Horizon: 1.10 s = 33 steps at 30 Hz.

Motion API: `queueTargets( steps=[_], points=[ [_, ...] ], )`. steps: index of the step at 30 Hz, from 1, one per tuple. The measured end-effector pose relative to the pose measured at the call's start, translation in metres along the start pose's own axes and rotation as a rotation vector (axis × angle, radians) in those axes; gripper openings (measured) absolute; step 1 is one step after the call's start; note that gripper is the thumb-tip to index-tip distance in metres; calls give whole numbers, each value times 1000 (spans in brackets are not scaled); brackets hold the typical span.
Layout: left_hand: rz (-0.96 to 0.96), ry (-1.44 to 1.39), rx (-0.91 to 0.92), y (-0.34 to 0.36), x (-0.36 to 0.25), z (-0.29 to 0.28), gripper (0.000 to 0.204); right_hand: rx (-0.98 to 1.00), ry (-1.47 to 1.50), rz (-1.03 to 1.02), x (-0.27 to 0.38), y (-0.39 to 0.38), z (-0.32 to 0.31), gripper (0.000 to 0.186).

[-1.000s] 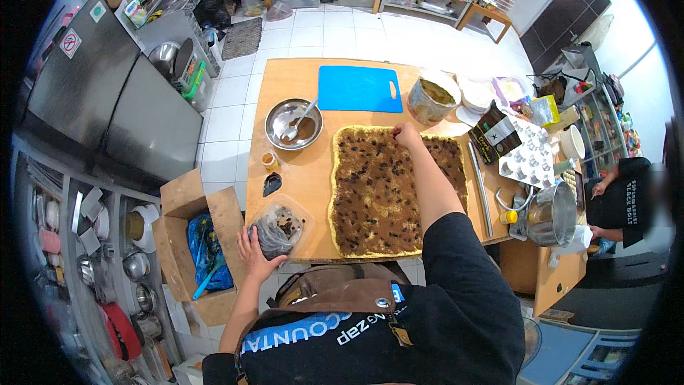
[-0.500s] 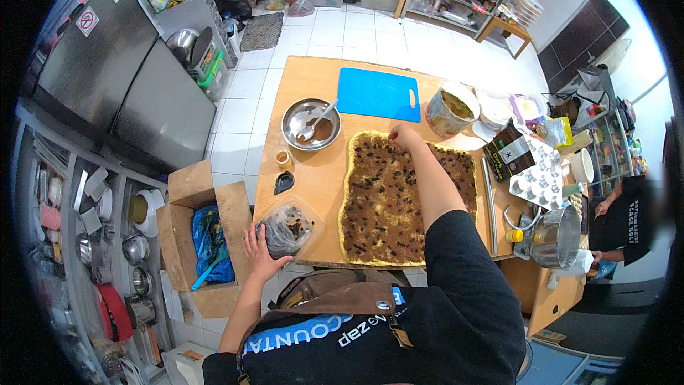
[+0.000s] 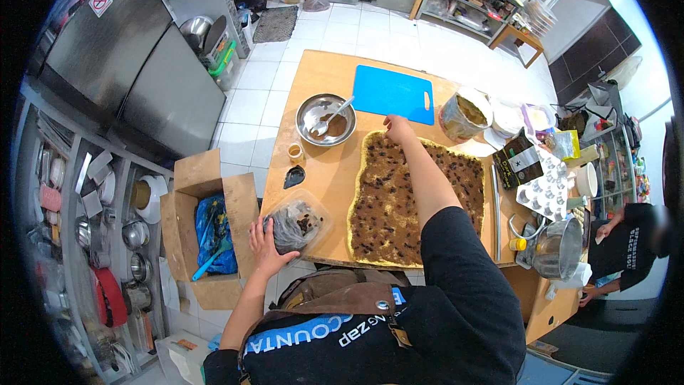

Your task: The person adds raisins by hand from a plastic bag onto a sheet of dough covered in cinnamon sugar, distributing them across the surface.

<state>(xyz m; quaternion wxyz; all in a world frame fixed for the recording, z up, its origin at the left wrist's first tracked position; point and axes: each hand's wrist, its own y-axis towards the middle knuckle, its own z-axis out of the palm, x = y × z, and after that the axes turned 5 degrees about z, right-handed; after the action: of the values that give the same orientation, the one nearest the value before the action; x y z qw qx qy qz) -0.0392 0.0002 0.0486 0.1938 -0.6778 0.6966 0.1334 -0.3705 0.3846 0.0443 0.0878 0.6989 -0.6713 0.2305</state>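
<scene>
A rectangular sheet of yellow dough [image 3: 388, 221] lies on the wooden table, spread with brown filling and dotted with dark raisin-like bits. Over its far edge, left of the middle, is my right hand [image 3: 399, 130], fingers bent down and drawn together; whatever they hold is hidden. My left hand [image 3: 269, 251] grips the near-left corner of a clear plastic tub [image 3: 318, 232], thumb and fingers around it. Inside the tub sits a grey plastic bag [image 3: 285, 222] with more dark bits beside it.
Beyond the dough are a steel bowl [image 3: 303, 110] with a spoon, a blue cutting board [image 3: 388, 89] and a large tub [image 3: 449, 117]. A metal rod [image 3: 496, 214], egg tray [image 3: 545, 189] and mixer bowl [image 3: 559, 249] stand right. A cardboard box [image 3: 246, 203] is left; a co-worker [image 3: 627, 249] stands far right.
My right hand has shifted left along the dough's far edge. My left hand stays at the tub. The whole view has moved slightly, and the co-worker's arms have changed position.
</scene>
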Motion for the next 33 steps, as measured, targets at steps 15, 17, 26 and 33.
queueTargets(
  steps=[15, 17, 26, 33],
  points=[
    [39, -19, -28, 0, 5, 6, 114, 13, 311, 43, 12, -3, 12, 16],
    [83, -1, -30, 9, 1, 6, 114, -140, 171, -98, -12, 5, 18, 18],
    [23, 1, -17, 2, -1, 2, 112, 47, 80, -97, 10, 4, 12, 19],
    [30, -10, -26, 3, -5, -2, 112, 63, -67, -229, 3, 11, 17, 16]
  ],
)
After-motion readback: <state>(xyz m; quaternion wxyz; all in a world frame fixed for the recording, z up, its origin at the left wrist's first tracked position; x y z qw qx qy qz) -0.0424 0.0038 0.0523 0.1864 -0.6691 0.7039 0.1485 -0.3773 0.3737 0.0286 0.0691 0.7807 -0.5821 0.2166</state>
